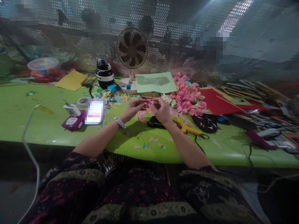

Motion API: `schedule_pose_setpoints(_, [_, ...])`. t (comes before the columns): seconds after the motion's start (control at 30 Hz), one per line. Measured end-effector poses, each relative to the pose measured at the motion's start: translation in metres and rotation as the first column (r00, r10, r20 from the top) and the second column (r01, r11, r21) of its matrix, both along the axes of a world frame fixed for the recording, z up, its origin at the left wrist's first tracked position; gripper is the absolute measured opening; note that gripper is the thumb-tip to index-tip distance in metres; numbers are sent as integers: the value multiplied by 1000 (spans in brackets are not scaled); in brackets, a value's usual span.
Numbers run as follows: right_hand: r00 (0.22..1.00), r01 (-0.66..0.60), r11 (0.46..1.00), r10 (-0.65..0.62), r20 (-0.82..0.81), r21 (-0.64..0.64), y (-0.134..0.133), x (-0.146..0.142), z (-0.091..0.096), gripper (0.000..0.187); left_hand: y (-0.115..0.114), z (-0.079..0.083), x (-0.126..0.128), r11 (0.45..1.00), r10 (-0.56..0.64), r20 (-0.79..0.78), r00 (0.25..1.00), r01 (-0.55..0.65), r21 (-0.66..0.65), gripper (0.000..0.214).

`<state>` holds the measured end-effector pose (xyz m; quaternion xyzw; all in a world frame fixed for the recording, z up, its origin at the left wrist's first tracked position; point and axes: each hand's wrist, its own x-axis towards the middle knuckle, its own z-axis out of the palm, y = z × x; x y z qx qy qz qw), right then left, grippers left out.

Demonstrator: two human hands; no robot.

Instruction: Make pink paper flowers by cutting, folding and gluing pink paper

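Both my hands meet over the green tabletop [130,140], fingers pinched on a small pink paper piece [147,105]. My left hand [134,109], with a white band on its wrist, grips it from the left. My right hand [161,109] pinches it from the right. The piece's exact shape is partly hidden by fingers. Beneath my right hand lies a black object [156,122], perhaps a stapler. Beside it is a yellow glue gun [188,127]. A heap of pink paper flowers [184,93] spreads behind my right hand.
A lit phone [94,112] and a purple power strip [76,120] with a white charger sit at left. Behind stand a black bottle [104,74], a fan [132,48] and a pale green sheet [156,82]. Red paper [218,101] lies at right. Paper scraps [153,138] litter the front.
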<state>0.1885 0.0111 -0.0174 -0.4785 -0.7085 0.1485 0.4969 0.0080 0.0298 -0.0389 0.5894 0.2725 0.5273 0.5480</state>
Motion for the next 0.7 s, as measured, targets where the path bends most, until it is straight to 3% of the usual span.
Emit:
schedule_pose_setpoints(0.4, [910, -279, 943, 200, -364, -179, 2, -1, 4, 26, -5, 11, 1, 981, 4, 144, 990, 24, -191, 22])
schedule_pose_setpoints(0.7, [891, -317, 931, 227, -393, -182, 2, -1, 5, 29, -5, 10, 1, 983, -33, 188, 982, 66, -172, 26])
